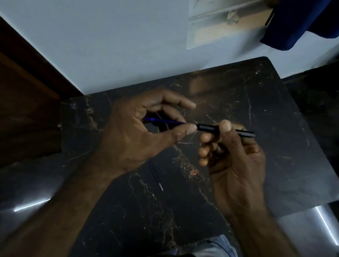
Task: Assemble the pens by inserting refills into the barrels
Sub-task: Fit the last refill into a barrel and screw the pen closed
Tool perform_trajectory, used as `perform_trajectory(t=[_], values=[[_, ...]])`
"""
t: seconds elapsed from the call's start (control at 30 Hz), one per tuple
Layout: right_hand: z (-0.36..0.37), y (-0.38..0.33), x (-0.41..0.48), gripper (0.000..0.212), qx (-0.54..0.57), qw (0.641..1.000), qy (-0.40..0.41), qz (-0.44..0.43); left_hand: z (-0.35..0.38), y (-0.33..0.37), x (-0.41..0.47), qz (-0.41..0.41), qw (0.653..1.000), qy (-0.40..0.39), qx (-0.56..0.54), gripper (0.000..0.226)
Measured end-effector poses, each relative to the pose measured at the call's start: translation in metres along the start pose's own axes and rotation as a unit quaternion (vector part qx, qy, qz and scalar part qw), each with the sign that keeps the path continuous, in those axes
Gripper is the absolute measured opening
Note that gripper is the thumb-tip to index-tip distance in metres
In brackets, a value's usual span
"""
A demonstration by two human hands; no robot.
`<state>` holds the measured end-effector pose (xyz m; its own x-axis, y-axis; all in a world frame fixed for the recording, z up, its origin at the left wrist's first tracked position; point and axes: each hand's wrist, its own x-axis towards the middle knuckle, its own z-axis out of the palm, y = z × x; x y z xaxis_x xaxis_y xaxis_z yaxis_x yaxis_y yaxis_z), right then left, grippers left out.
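- A spare refill (155, 177) lies on the dark table (273, 120), below the grips, waiting.
- Left hand (140, 129) pinches a blue refill (165, 121), level for threading; right hand (229, 155) pinches the black barrel (209, 128), mouth facing it.

dark marble table (263, 110) open right of the hands; a loose refill (154, 176) lies under the left wrist.

Dim, soft focus; glare streaks on floor (31, 205); wide-angle bending at edges.
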<state>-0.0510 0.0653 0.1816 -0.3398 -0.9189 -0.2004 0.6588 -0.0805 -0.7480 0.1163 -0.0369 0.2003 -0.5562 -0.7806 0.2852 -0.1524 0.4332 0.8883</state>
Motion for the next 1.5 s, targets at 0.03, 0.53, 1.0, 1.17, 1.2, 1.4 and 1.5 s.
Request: perform_trajectory(t=[0.03, 0.53, 1.0, 1.17, 1.2, 1.4, 1.5], values=[[0.001, -0.001, 0.001, 0.012, 0.01, 1.0, 0.0, 0.004, 0.0, -0.002, -0.001, -0.009, 1.0, 0.011, -0.026, 0.034], [0.01, 0.016, 0.005, 0.015, 0.045, 0.997, -0.01, 0.056, 0.01, -0.012, -0.017, -0.043, 0.991, 0.101, -0.075, 0.008], [-0.001, 0.012, 0.002, 0.023, 0.08, 0.989, 0.03, 0.119, -0.024, -0.149, -0.088, -0.344, 0.904, 0.183, 0.176, 0.002], [-0.012, 0.008, -0.004, 0.019, 0.073, 0.99, 0.049, 0.109, -0.016, -0.202, -0.13, -0.444, 0.853, 0.083, 0.262, 0.023], [-0.014, 0.008, -0.005, 0.018, 0.074, 0.99, 0.055, 0.108, -0.014, -0.208, -0.134, -0.451, 0.848, 0.074, 0.269, 0.026], [-0.016, 0.008, -0.013, 0.018, 0.058, 0.99, 0.055, 0.113, -0.005, -0.226, -0.132, -0.461, 0.832, 0.072, 0.299, 0.026], [-0.013, 0.008, -0.015, 0.02, 0.05, 0.992, 0.047, 0.11, -0.007, -0.233, -0.129, -0.477, 0.818, 0.056, 0.316, 0.022]])
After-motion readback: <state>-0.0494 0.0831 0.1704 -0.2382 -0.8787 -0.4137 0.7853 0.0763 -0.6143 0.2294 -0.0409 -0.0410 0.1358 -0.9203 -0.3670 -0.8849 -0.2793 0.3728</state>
